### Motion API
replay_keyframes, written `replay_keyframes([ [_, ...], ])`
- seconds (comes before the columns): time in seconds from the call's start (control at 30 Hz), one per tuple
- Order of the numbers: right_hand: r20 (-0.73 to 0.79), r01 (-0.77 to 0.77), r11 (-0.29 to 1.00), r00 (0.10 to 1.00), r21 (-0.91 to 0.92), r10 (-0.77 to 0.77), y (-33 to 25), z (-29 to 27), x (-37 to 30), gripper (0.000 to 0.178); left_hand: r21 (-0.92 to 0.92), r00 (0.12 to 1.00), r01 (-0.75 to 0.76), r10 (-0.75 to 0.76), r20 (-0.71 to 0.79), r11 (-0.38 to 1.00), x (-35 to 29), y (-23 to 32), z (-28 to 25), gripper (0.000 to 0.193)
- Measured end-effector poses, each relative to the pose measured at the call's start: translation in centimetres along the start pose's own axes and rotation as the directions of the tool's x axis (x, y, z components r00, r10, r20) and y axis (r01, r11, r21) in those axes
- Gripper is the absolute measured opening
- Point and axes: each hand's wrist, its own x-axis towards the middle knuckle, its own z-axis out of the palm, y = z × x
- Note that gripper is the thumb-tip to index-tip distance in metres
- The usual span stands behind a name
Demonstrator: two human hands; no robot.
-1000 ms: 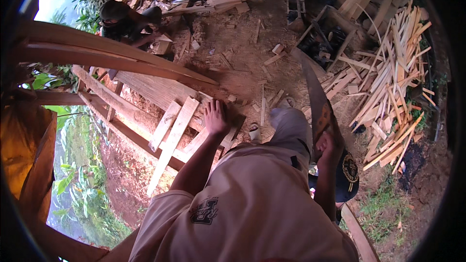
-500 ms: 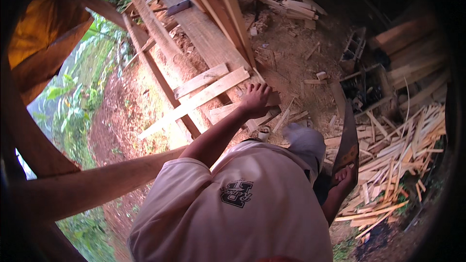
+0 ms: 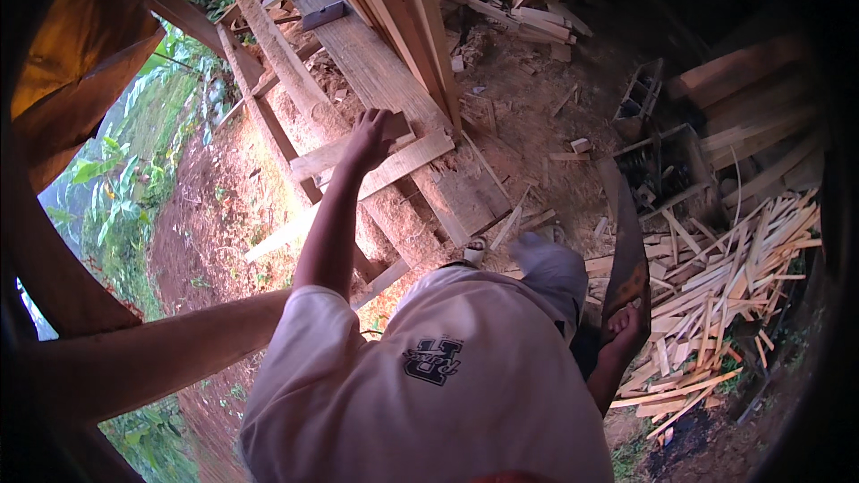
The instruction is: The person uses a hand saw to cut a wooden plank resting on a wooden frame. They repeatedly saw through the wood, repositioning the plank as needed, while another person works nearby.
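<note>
My left hand [image 3: 369, 141] is closed on a short board [image 3: 333, 157] at the wooden bench, its fingers curled over the board near one end. A longer pale strip [image 3: 394, 165] lies crosswise beside it on the thick bench plank [image 3: 385, 63]. Down at my right side, my right hand [image 3: 628, 324] is wrapped round the handle of a handsaw [image 3: 632, 237]. The saw's wide blade points forward, away from the bench. Farther up the plank lies a dark block-shaped tool [image 3: 325, 15], its kind unclear.
Tall upright timbers [image 3: 394, 27] stand against the bench's right side. A heap of thin offcuts [image 3: 716, 295] covers the ground at right, below an open wooden crate [image 3: 667, 170] of dark items. A thick rail [image 3: 170, 349] crosses at left. Sawdust covers the ground around the bench.
My left hand has moved forward and left from the plank's near end to the short board, which has shifted slightly left. My right hand still holds the handsaw low at my side.
</note>
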Motion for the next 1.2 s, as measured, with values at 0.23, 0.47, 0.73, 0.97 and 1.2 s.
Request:
replay_keyframes([
  [0.23,-0.070,-0.031,0.998,0.997,-0.051,0.028,1.2,-1.4,-1.1,0.042,-0.033,0.992,0.045,-0.041,0.123,0.998,-0.6,-4.0,2.9,0.061],
  [0.47,-0.041,-0.012,0.998,0.999,-0.058,0.009,0.5,-0.3,-2.5,0.050,-0.018,0.995,0.020,-0.018,0.102,1.000,-0.4,-3.4,3.9,0.060],
  [0.73,-0.032,-0.009,0.999,0.999,-0.030,0.008,1.1,-0.6,-1.4,0.040,0.021,0.993,0.031,-0.033,0.113,0.999,-0.5,-2.8,4.4,0.063],
  [0.97,-0.045,-0.049,0.997,0.998,-0.061,0.047,2.8,-2.2,-0.1,0.031,-0.016,0.997,0.048,-0.047,0.065,0.999,-0.8,-4.1,4.1,0.060],
  [1.2,-0.082,-0.030,0.993,0.996,-0.116,0.021,0.9,-0.3,-0.6,0.005,-0.048,0.991,0.135,-0.134,0.028,0.990,-2.0,-4.5,4.2,0.065],
])
